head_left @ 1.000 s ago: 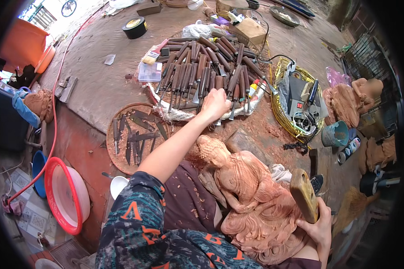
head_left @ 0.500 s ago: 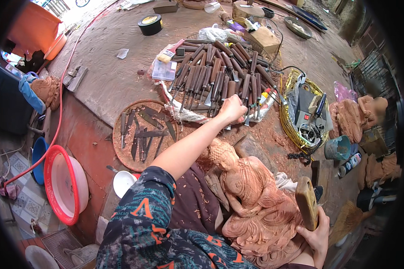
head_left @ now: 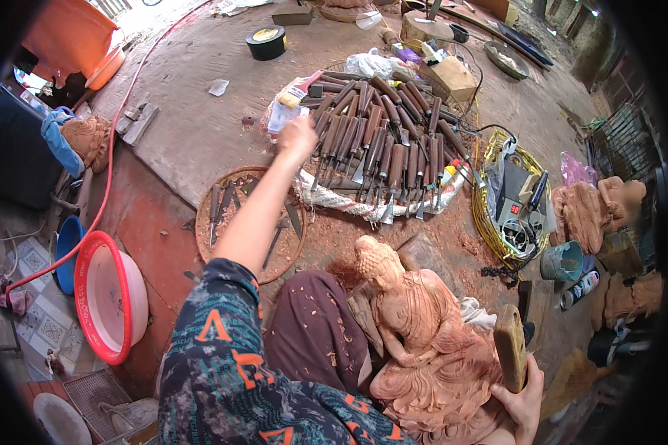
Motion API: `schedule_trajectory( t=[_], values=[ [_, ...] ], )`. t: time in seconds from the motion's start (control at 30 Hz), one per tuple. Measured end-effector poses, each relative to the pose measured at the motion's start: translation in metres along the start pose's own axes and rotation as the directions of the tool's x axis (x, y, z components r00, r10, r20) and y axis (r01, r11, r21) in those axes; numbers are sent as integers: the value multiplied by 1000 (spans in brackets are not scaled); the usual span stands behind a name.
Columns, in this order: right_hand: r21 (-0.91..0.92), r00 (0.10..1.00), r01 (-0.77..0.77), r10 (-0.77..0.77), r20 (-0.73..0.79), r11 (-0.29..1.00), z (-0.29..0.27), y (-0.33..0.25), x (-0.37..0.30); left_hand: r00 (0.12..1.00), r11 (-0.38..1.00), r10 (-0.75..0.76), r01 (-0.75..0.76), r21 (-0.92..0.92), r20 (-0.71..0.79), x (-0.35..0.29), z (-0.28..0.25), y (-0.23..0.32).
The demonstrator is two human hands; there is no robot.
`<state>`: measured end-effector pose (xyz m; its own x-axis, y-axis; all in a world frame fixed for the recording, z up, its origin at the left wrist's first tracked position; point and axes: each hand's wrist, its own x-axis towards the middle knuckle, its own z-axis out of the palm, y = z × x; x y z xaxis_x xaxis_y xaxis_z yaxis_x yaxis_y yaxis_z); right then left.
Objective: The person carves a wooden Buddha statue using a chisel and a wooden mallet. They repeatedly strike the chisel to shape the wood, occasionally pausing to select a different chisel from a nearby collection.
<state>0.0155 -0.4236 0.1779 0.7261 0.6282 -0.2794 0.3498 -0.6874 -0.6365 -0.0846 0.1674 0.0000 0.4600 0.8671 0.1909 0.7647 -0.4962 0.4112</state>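
My left hand [head_left: 298, 139] reaches to the left side of a pile of wood-handled carving chisels [head_left: 371, 137], beside a paintbrush [head_left: 292, 96] and a clear plastic box [head_left: 286, 115]. Its fingers are mostly hidden by the back of the hand, so what they hold, if anything, does not show. At the lower right, my right hand [head_left: 523, 400] is closed around the lower part of a wooden mallet [head_left: 510, 345], held upright. Between my arms a carved seated wooden figure [head_left: 423, 334] leans near my lap, its head pointing away from me.
Left of the chisels, a round tray [head_left: 204, 222] holds flat blades, partly covered by my forearm. A yellow wire basket [head_left: 490, 200] with a control box and cables stands to the right. A red-rimmed basin [head_left: 130, 297] lies left; wood shavings litter the ground.
My left hand has moved left and away from me, from the chisels' near edge to the pile's left side. The right hand still grips the mallet. The view has shifted slightly.
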Motion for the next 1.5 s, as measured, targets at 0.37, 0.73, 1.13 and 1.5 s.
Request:
schedule_trajectory(
  t=[0.37, 0.73, 1.13, 1.5],
  values=[
    [-27, 984, -106, 109, 142, 994, -7, -3, -4, 950, 986, -153, 166, -24, 273, 30, 10, -66],
    [31, 979, -141, 135, 156, 989, -8, -3, -5, 868, 872, -31, 266, -410, 496, 39, 16, -81],
    [14, 997, -69, 68, 28, 998, 0, -1, -1, 857, 945, 110, -247, 214, 503, 30, 3, -50],
    [10, 992, -121, 121, 34, 993, -1, -6, -1, 874, 957, 151, -247, 154, 461, 28, 3, -58]
  ],
)
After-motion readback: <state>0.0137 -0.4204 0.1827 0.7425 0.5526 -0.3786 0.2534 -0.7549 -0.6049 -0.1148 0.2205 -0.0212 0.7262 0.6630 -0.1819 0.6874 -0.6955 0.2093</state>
